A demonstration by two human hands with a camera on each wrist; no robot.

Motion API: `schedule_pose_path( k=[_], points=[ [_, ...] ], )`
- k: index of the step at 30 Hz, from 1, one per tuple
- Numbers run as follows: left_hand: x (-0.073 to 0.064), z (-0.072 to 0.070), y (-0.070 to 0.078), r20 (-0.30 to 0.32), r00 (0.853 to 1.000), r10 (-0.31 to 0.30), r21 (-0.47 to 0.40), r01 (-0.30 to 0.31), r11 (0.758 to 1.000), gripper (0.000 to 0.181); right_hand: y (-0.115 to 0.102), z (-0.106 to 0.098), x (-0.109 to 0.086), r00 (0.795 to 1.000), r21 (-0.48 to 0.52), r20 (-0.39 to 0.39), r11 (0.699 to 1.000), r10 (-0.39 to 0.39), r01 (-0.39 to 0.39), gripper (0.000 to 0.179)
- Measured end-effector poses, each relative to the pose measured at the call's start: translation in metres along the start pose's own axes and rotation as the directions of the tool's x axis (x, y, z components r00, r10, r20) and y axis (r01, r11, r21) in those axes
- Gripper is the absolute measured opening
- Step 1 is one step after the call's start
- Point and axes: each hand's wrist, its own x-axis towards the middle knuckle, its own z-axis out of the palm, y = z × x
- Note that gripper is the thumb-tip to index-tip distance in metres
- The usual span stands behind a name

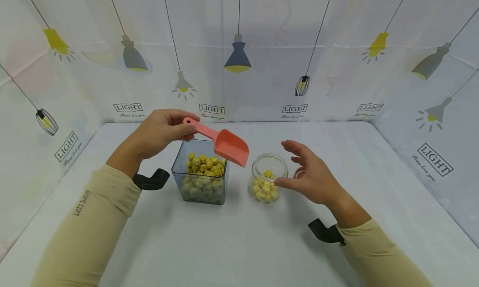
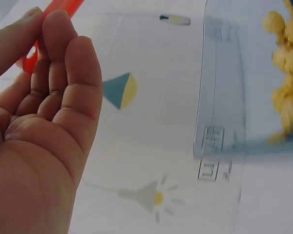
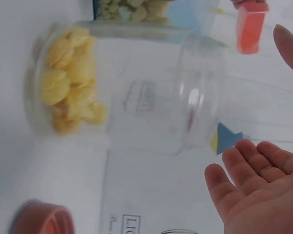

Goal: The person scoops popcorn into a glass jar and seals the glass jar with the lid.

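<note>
My left hand pinches the handle end of a coral-red plastic scoop. The scoop's bowl shows no popcorn and overlaps the right rim of a clear bluish square container. Yellow popcorn partly fills that container. A round clear jar stands to its right, uncapped, with popcorn at the bottom. Just right of the jar is my right hand, fingers spread apart from the thumb and holding nothing. The thumb tip overlaps the jar's side in the head view.
A reddish-brown round lid lies beside the jar, mostly hidden behind the right hand in the head view. White cloth covers the table. A lamp-patterned backdrop rises at its back and sides.
</note>
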Motion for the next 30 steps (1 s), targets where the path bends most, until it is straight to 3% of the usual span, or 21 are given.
schedule_pose_path(
  k=[3, 10, 18, 23, 30],
  points=[
    [-0.011, -0.013, -0.004, -0.02, 1.0, -0.002, 0.007, 0.003, 1.0, 0.04, -0.009, 0.001, 0.001, 0.999, -0.004, 0.007, 0.999, -0.038, 0.038, 0.09],
    [-0.027, -0.035, -0.018, -0.052, 0.998, -0.02, -0.01, 0.02, 1.0, 0.046, -0.03, 0.011, 0.013, 0.988, 0.102, 0.053, 0.985, -0.144, 0.139, 0.085],
    [-0.037, -0.047, -0.032, -0.073, 0.997, -0.013, -0.031, 0.011, 0.999, 0.041, -0.046, 0.032, 0.03, 0.986, 0.126, 0.139, 0.989, -0.097, 0.08, 0.092],
    [-0.042, -0.054, -0.035, -0.069, 0.997, -0.032, -0.01, 0.032, 0.999, 0.041, -0.054, 0.046, 0.04, 0.978, 0.066, 0.19, 0.995, -0.081, 0.07, 0.095],
    [-0.044, -0.064, -0.032, -0.07, 0.994, -0.089, 0.086, 0.095, 0.992, 0.043, -0.061, 0.06, 0.059, 0.965, -0.044, 0.256, 0.997, -0.048, 0.061, 0.104]
  ],
)
